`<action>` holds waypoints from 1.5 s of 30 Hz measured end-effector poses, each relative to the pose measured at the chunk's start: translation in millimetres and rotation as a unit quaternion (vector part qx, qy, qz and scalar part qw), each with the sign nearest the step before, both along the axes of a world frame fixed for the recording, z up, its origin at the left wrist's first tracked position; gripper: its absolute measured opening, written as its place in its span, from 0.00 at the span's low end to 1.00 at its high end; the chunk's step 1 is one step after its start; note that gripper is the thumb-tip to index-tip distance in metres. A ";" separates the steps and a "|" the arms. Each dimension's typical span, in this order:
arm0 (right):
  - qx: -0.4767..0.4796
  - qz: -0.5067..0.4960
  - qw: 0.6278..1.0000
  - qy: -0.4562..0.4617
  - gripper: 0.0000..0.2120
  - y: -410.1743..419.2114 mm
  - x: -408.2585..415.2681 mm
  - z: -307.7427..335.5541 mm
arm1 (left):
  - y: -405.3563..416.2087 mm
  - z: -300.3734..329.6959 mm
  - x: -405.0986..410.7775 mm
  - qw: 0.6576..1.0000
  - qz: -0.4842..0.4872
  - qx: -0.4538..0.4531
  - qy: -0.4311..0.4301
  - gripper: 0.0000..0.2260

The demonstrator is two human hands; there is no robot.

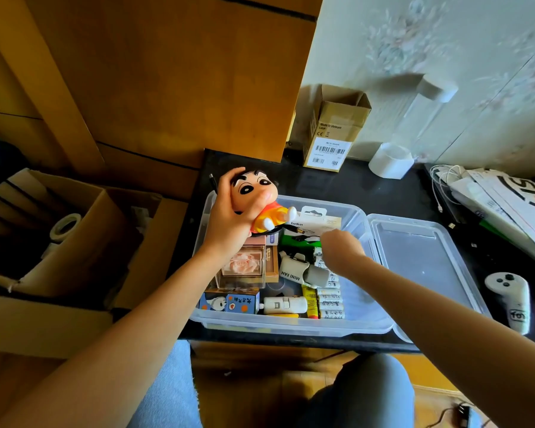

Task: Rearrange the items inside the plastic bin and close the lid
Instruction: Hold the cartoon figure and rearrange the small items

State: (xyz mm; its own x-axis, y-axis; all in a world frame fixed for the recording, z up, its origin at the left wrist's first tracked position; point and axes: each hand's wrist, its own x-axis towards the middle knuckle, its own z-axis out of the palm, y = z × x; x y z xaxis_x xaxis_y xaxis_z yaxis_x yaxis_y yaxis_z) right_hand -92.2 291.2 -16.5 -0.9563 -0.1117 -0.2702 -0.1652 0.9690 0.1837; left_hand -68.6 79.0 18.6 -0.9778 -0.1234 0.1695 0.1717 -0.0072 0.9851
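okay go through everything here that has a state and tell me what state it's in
plastic bin: open, full of items
lid: off, lying right of bin
cartoon figure: lifted, gripped by left hand
right hand: curled, reaching into bin; grasp unclear
cardboard box: flaps open

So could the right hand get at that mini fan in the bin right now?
Probably yes: the right hand is already down inside the open bin, just beside the mini fan, and nothing lies on top of the fan.
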 end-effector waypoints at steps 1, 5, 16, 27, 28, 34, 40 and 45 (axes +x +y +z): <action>-0.041 -0.013 0.999 0.002 0.08 -3.1 1.7 3.2 | 0.0 0.2 -0.2 1.000 0.000 0.002 -0.001 0.29; -0.243 -0.006 0.962 -0.123 0.10 -20.1 22.1 13.1 | -1.1 -0.9 -1.9 1.000 0.003 0.001 -0.005 0.26; -0.114 0.115 0.939 -0.304 0.26 -46.2 42.1 -8.5 | 0.7 -0.3 -0.7 1.000 0.000 -0.006 -0.004 0.30; -0.151 0.093 0.925 -0.335 0.26 -42.1 43.0 -5.0 | -0.5 -1.6 -0.7 1.000 -0.002 -0.013 -0.007 0.30; -0.148 0.105 0.928 -0.326 0.25 -39.5 41.6 -2.1 | -0.5 -1.7 -1.0 1.000 -0.003 -0.012 -0.007 0.30; -0.199 0.126 0.918 -0.320 0.24 -23.7 36.5 13.2 | -2.3 -3.2 -2.7 1.000 0.007 0.021 -0.005 0.28; -0.318 0.089 0.886 -0.326 0.14 -3.6 36.1 24.9 | -4.1 -2.5 -5.5 1.000 0.019 0.019 -0.017 0.24; -0.393 0.060 0.869 -0.295 0.06 11.4 30.1 41.8 | -0.8 -1.3 -1.6 1.000 0.005 0.003 -0.015 0.26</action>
State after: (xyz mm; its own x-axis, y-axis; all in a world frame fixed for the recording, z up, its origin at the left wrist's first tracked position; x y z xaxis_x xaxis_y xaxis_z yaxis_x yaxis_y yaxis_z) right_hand -62.0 302.7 25.3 -0.6463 -0.5731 -0.5038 -0.1155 0.7261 -0.6778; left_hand -70.2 78.2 17.3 -0.9810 -0.1346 0.1397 0.1425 -0.0115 0.9897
